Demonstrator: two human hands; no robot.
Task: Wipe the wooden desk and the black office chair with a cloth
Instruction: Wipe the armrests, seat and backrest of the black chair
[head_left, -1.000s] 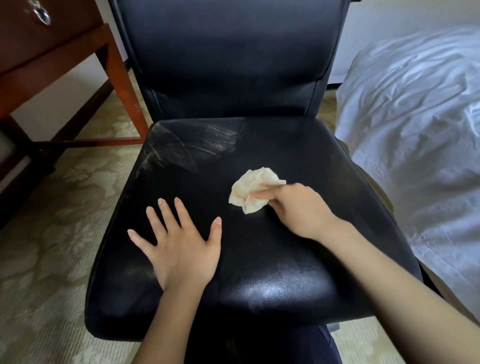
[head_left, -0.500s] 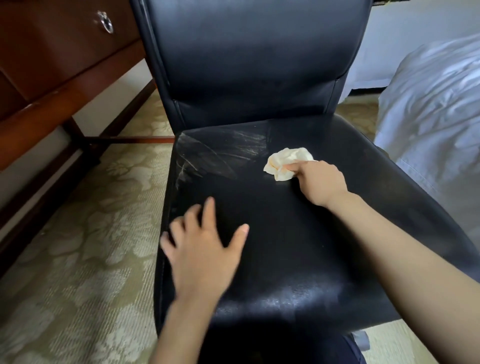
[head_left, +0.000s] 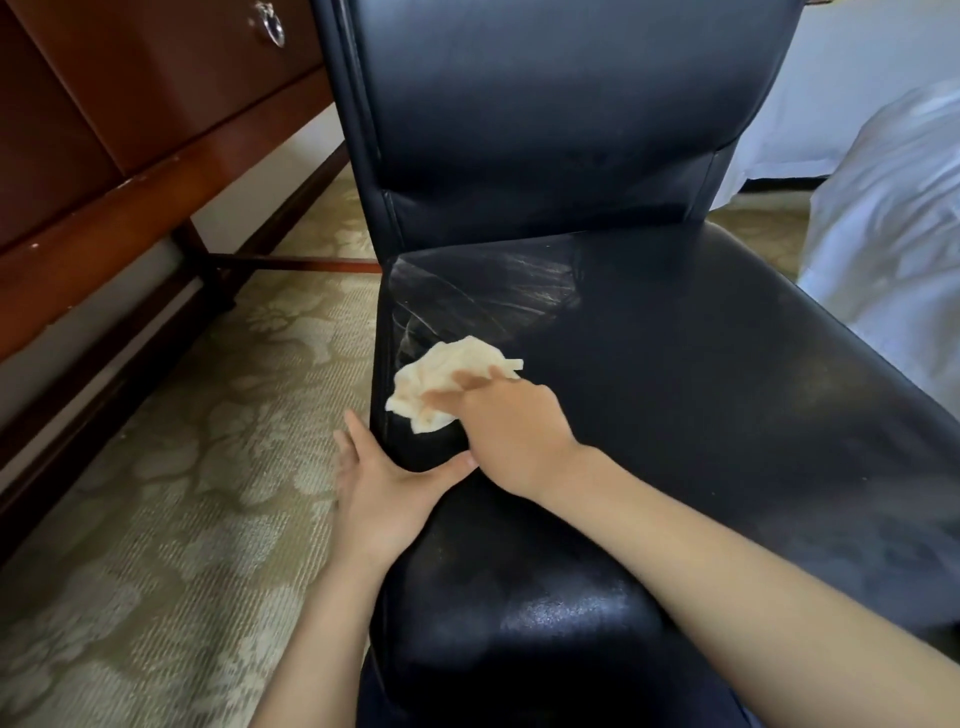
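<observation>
We see the right hand (head_left: 514, 431) pressing a crumpled cream cloth (head_left: 441, 382) onto the seat of the black leather office chair (head_left: 675, 389), near the seat's left edge; the fingers are blurred, laid over the cloth. The left hand (head_left: 387, 491) is spread open, gripping that left edge just beside the cloth. The reddish-brown wooden desk (head_left: 130, 130) stands to the left, over patterned beige carpet (head_left: 171, 493).

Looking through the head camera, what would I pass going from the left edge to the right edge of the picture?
Dark red-brown wooden desk → patterned beige carpet → left hand gripping the seat's edge → crumpled cream cloth under the right hand → glossy black leather office chair → white bed linen.
</observation>
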